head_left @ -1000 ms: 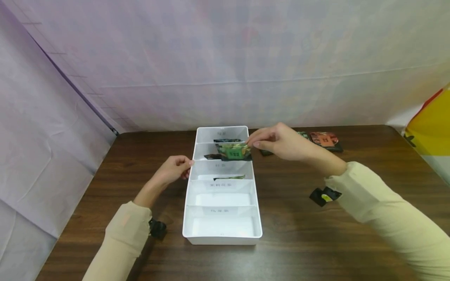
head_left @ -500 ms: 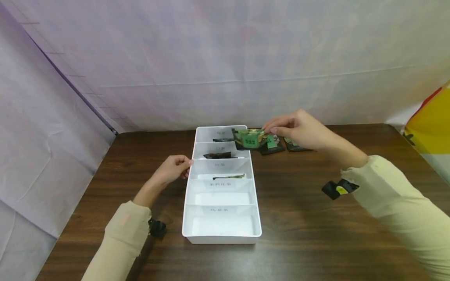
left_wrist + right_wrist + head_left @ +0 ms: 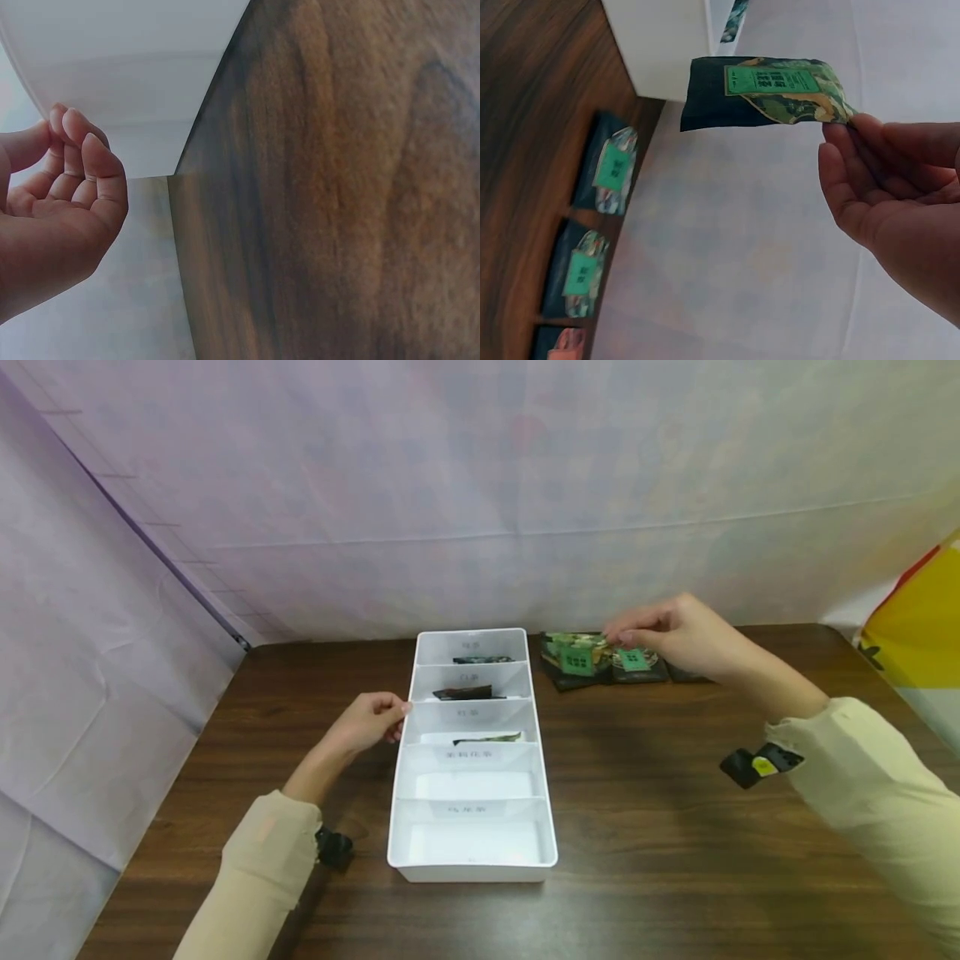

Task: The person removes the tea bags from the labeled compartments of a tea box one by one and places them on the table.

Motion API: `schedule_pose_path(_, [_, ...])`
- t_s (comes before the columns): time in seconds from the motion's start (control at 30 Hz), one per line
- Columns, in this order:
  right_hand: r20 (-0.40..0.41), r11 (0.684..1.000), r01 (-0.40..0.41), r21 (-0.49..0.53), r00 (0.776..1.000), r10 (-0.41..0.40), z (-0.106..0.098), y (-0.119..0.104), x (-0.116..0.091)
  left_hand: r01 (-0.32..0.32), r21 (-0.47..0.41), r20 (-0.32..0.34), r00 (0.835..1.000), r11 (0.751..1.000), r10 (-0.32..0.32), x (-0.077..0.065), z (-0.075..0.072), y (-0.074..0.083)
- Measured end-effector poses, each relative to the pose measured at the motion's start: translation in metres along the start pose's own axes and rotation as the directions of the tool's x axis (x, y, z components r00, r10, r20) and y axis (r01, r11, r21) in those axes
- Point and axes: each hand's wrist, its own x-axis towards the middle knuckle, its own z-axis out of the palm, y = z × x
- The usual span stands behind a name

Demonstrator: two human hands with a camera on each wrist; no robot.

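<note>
My right hand [image 3: 678, 631] pinches a green and black tea packet [image 3: 576, 658] by one edge. In the right wrist view the packet [image 3: 761, 90] hangs flat side to the camera, its green label showing, apart from the white divided box [image 3: 474, 872]. The left hand [image 3: 367, 722] grips the box's left rim between thumb and fingertips. Inside the box, a packet [image 3: 483, 659] stands in the farthest compartment. A dark brown one [image 3: 465, 692] lies in the second, and a green one [image 3: 487, 739] shows in the third.
Right of the box, more tea packets [image 3: 637, 667] lie along the far table edge, partly behind my right hand. A red-labelled packet [image 3: 567, 345] shows in the right wrist view. A pale cloth [image 3: 480, 493] hangs behind the wooden table [image 3: 645, 860].
My right hand has moved right with the green tea packet, from over the second compartment to above the packets on the table. The left hand has stayed at the rim.
</note>
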Motion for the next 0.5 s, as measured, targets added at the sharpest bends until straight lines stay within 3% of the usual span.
schedule_pose_path(0.23, [0.098,0.998,0.043,-0.035,0.994,-0.039,0.003,0.021,-0.007,0.004,-0.001,-0.001,1.0,1.0,-0.004,0.0,0.001,0.001])
schedule_pose_path(0.5, [0.171,0.997,-0.023,0.068,0.985,0.011,0.016,0.045,-0.011,0.012,0.014,-0.007,1.0,1.0,-0.012,0.0,0.0,0.0])
